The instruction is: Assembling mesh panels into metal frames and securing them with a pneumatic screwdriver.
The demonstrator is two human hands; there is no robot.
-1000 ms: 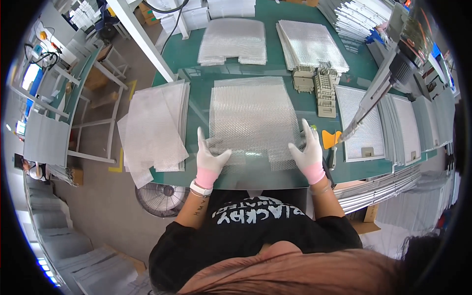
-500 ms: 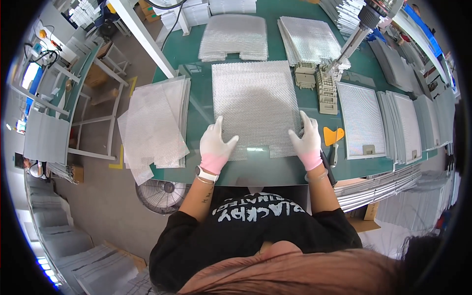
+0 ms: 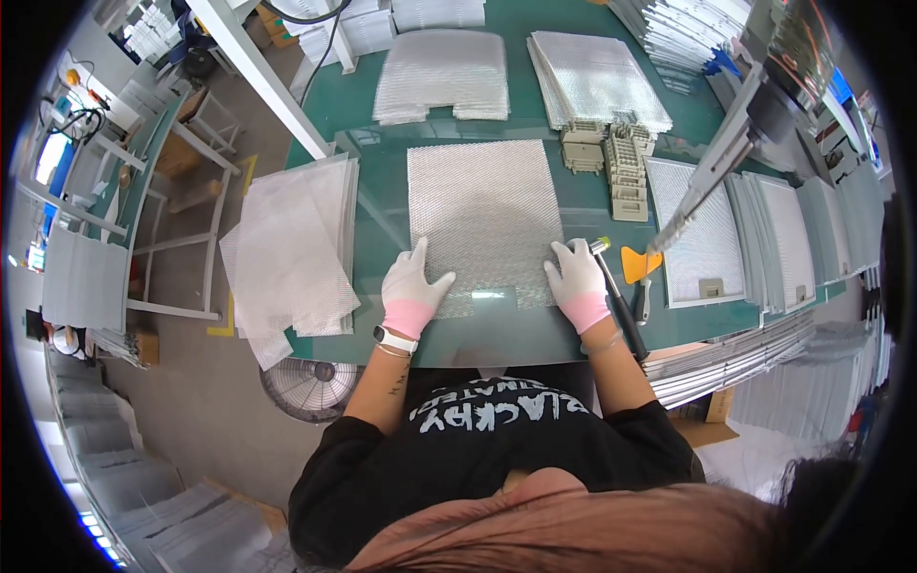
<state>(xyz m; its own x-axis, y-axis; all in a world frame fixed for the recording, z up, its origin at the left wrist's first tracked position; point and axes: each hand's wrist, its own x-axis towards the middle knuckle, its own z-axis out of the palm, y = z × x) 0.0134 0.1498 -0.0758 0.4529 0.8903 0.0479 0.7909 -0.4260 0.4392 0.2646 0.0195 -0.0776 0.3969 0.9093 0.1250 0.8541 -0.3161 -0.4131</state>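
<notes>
A silvery mesh sheet (image 3: pixel 485 205) lies flat on the green tabletop in front of me, with a notch in its near edge. Beside its lower left edge rests my left hand (image 3: pixel 413 286), in a white glove with a pink cuff; its fingers point forward and the thumb is spread toward the sheet. My right hand (image 3: pixel 579 282), gloved alike, is at the opposite edge, fingers apart and slightly bent, fingertips by the mesh. Neither hand grips anything that I can see. Just right of it lies a hammer (image 3: pixel 621 304) with a black handle, partly behind the hand.
Loose mesh sheets (image 3: pixel 291 248) lie at the left; more stacks (image 3: pixel 441 76) stand at the back. Beige plastic parts (image 3: pixel 627 181) sit right of centre. An orange scraper (image 3: pixel 638 265) and framed panels (image 3: pixel 695 234) are at the right. A hanging powered tool (image 3: pixel 726 153) slants overhead.
The mesh sheet has come nearer to me, its far edge lower in view. My right hand has moved inward with its edge, uncovering the hammer. The hanging tool has swung rightward.
</notes>
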